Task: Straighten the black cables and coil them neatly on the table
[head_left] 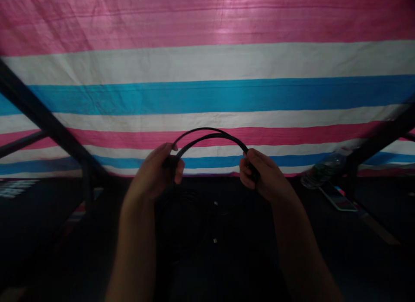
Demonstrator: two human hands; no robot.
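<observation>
Couple strands of black cable (218, 136) arched between our left hand (162, 170) and right hand (263, 174), both gripping. We reckon light, springy, maybe slick; best held around bundled strands.

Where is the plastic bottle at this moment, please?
In the head view, the plastic bottle is on the right side, to the right of the right hand, next to the phone and the dark slanted bar.
</observation>
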